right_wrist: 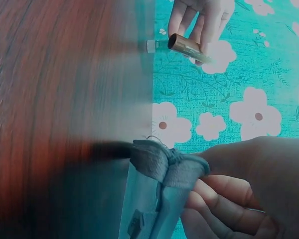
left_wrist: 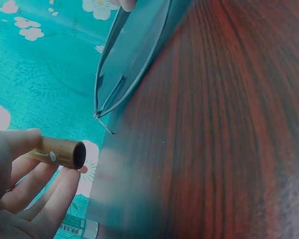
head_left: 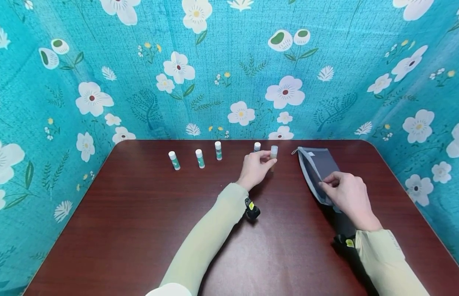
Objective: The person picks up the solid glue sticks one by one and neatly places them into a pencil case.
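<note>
Brown tube [left_wrist: 62, 152] is pinched upright by the left hand [head_left: 256, 167] near the counter [head_left: 148, 226]'s twelve-o'clock edge; at the tube's four o'clock, the right hand [head_left: 347, 195] grips a gray pouch [head_left: 323, 161], likely to hold it open.

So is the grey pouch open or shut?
Open: the head and left wrist views show the grey pouch gaping between its two edges, while the right hand grips one end.

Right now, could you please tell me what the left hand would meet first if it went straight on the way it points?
Probably the grey pouch, at its far end, past the tube that the left hand holds; depth is unclear, so it might instead reach the flowered cloth.
</note>
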